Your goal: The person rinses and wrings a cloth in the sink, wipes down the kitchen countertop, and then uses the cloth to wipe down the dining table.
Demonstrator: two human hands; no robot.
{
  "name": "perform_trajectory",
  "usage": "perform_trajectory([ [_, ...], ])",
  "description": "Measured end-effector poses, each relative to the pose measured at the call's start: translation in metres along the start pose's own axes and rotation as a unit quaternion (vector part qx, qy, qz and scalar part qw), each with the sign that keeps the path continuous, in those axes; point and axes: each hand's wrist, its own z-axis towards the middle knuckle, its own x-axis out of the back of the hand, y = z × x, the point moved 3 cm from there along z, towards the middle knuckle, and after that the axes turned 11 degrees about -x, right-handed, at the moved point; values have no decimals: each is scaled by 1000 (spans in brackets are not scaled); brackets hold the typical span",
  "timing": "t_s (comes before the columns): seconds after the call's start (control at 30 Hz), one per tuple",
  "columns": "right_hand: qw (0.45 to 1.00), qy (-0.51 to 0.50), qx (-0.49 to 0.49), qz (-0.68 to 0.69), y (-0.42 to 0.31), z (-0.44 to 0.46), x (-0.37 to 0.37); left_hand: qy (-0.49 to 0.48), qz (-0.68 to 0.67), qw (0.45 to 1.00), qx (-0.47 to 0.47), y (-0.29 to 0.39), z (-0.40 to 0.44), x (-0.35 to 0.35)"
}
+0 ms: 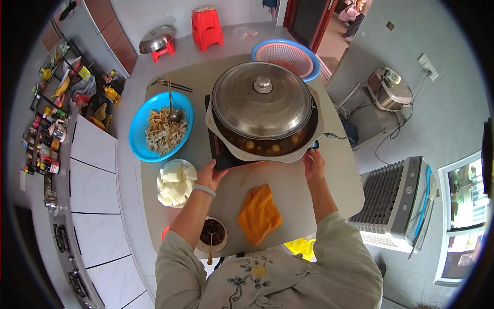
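A wide pot (pixel 242 153) of dark broth with pieces floating in it stands on a black induction cooker (pixel 218 154). Its steel lid (pixel 234 110) sits tilted, leaving the front of the broth uncovered. At the cooker's front left corner, my left hand (pixel 210 176) grips the edge, thumb toward me. My right hand (pixel 313 165) holds the front right corner below the pot's rim, its fingers partly hidden. Between my forearms lies an orange cloth (pixel 259 213). Beside my left wrist is a plate of white chunks (pixel 176 183). A bowl of dark sauce (pixel 216 234) with a spoon is nearer me.
A blue basin (pixel 136 136) with shredded food and a ladle stands on the table's left, with chopsticks (pixel 177 86) behind it. A pink colander (pixel 283 54) in a blue basin sits at the back right. An air cooler (pixel 393 201) stands right of the table (pixel 334 190).
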Motion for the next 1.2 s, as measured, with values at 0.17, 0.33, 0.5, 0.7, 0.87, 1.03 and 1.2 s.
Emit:
perform_trajectory([
  [0.17, 1000, 28, 5, 6, -2, 4, -3, 11, 9, 1000, -2, 4, 5, -7],
  [0.33, 999, 31, 8, 13, -1, 6, -7, -3, 10, 1000, 1, 3, 19, -6],
  [0.5, 1000, 21, 1, -3, -1, 14, -8, -19, 15, 1000, -10, 8, 25, -12],
  [0.7, 1000, 20, 16, 10, -2, 17, -14, -19, 25, 999, -9, 15, 32, -19],
  [0.87, 1000, 25, 12, 13, 0, 22, -14, -5, 29, 1000, -7, 15, 43, -18],
  [1.03, 999, 29, 13, 17, 2, 29, -15, -17, 30, 999, -17, 16, 48, -23],
  [1.2, 999, 38, 17, 31, 3, 33, -19, -7, 34, 999, -12, 19, 56, -26],
])
